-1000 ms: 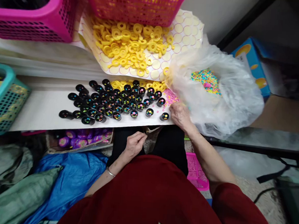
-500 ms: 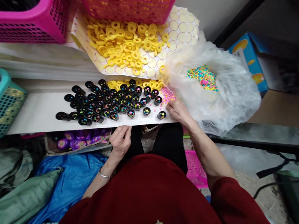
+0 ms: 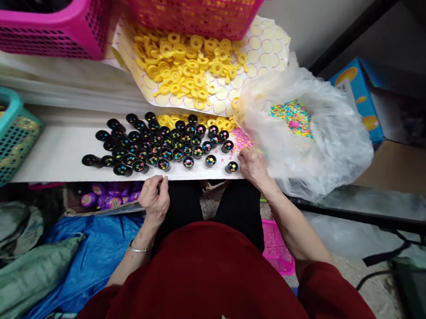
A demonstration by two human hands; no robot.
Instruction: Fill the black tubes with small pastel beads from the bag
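Several small black cups (image 3: 163, 144) stand in a cluster on a white board (image 3: 59, 161); many hold coloured beads. My left hand (image 3: 154, 197) hovers at the board's front edge, fingers curled and pinched together; what they hold is hidden. My right hand (image 3: 253, 165) rests on the board beside the rightmost black cup (image 3: 232, 167), fingers curled down next to a small pile of pink beads (image 3: 241, 139). A clear plastic bag (image 3: 309, 137) with pastel beads (image 3: 292, 117) lies just right of that hand.
Yellow rings (image 3: 186, 67) lie heaped on a circle-printed sheet behind the cups. Two pink baskets (image 3: 54, 27) stand at the back, a teal basket (image 3: 6, 140) at the left. Below the board sit a box of purple items (image 3: 104, 200), blue plastic (image 3: 93, 253) and a pink basket (image 3: 278, 246).
My left hand has risen from my lap and moved left to the board's front edge. My right hand has stayed by the rightmost cup.
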